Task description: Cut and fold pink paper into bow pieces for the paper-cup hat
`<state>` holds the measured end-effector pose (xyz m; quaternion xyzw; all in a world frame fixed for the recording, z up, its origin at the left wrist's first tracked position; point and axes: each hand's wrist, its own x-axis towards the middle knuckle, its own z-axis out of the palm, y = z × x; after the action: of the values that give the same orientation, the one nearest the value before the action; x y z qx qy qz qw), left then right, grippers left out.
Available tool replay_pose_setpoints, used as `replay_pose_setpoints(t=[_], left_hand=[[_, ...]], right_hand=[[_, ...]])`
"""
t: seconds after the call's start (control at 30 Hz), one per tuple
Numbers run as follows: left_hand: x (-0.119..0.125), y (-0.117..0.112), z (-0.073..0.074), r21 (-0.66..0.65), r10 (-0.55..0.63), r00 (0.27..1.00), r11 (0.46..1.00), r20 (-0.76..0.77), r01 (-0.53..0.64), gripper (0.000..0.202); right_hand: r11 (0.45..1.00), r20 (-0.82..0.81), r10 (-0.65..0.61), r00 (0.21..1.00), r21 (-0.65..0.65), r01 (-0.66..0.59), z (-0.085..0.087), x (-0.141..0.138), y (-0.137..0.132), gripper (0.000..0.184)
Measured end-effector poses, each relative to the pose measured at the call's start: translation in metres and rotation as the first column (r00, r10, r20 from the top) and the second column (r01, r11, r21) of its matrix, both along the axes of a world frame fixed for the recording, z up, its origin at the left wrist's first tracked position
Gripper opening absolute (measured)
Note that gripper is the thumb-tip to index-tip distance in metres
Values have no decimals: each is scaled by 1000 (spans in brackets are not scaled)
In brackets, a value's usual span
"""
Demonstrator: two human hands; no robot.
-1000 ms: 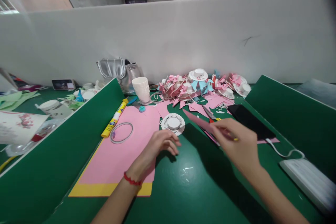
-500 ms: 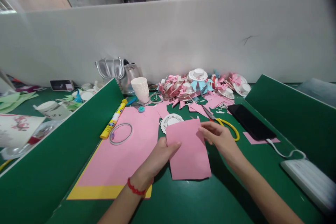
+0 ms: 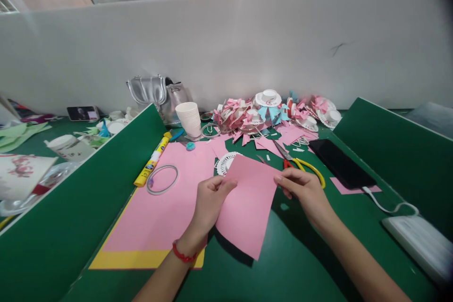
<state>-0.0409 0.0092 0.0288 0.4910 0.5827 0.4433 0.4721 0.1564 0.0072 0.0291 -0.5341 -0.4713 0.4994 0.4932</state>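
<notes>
Between my two hands a sheet of pink paper (image 3: 247,207) is held tilted above the green table. My left hand (image 3: 212,200) pinches its left edge, thumb on top. My right hand (image 3: 300,188) grips the upper right corner between thumb and fingers. Just behind the sheet, partly covered by it, lies a white paper piece with a fringed rim (image 3: 222,164). Scissors with yellow handles (image 3: 307,167) lie beyond my right hand, with a bit of red handle near them. Left of my left hand, a large pink sheet (image 3: 166,217) lies over a yellow one.
A yellow glue stick (image 3: 152,160) and a ring of tape (image 3: 163,180) lie at the left. Stacked paper cups (image 3: 189,120) stand behind. Pink and white paper crafts (image 3: 244,115) pile up at the back. A black phone (image 3: 339,163) with a cable lies right. Green dividers (image 3: 88,188) flank the table.
The pink paper has turned clockwise, its lower end swinging left and its right corner lower. My left hand has shifted up its edge, and my right hand has moved slightly right.
</notes>
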Motion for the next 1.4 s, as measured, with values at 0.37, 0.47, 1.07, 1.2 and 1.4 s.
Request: replay_pose_setpoints(t=[0.37, 0.47, 1.07, 1.2, 1.4], left_hand=[[-3, -1, 1, -36, -31, 999, 999, 24, 32, 36], [-3, -1, 1, -48, -50, 999, 998, 7, 50, 35], [3, -2, -5, -29, -65, 998, 998, -18, 64, 39], [0, 1, -7, 32, -118, 979, 992, -163, 125, 35], [12, -13, -10, 453, 140, 701, 845, -699, 283, 19]], right_hand=[[999, -26, 27, 999, -34, -28, 2, -1, -2, 22], [998, -41, 43, 998, -39, -45, -1, 0, -1, 23], [998, -46, 7, 999, -56, -10, -8, -1, 0, 26], [997, 20, 18, 1000, -71, -17, -10, 1, 1, 27], [985, 303, 146, 942, -129, -111, -25, -3, 4, 26]])
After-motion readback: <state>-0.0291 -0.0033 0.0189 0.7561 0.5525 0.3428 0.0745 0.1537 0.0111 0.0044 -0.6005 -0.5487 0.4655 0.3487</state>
